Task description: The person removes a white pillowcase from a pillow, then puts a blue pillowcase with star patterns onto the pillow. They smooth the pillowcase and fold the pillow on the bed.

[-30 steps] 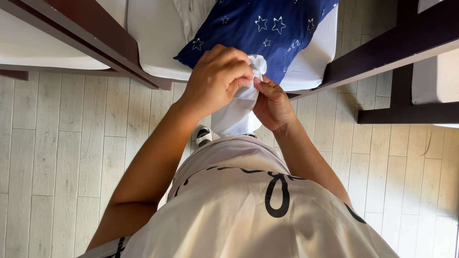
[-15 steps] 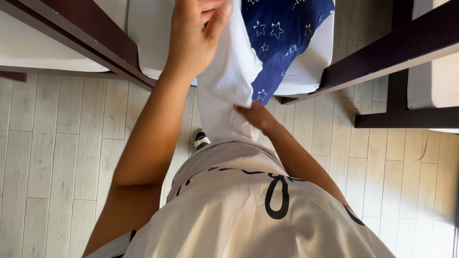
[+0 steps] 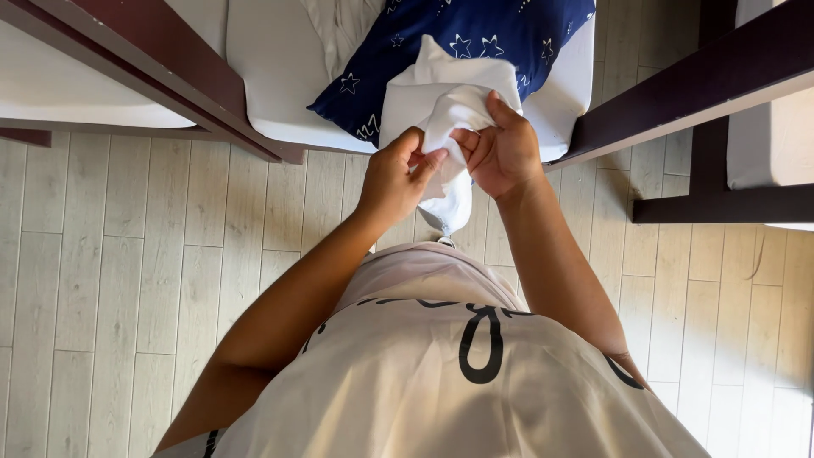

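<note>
white cloth [image 3: 445,110] gripped between both hands [image 3: 449,165]

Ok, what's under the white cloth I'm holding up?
Behind the white cloth, held by the left hand and right hand, lies a blue star-patterned pillow on a white cushion. The cloth hides the pillow's lower middle part.

The blue star-print pillow [image 3: 475,38] is cut off by the top edge, and its lower part is hidden behind the white cloth [image 3: 445,110]. The cloth's middle section is covered by the left hand [image 3: 398,178] and the right hand [image 3: 500,153]; the fingertips of both are buried in its folds. The white mattress [image 3: 271,76] runs past the top edge. The dark wooden frame [image 3: 712,80] exits at the right edge.
</note>
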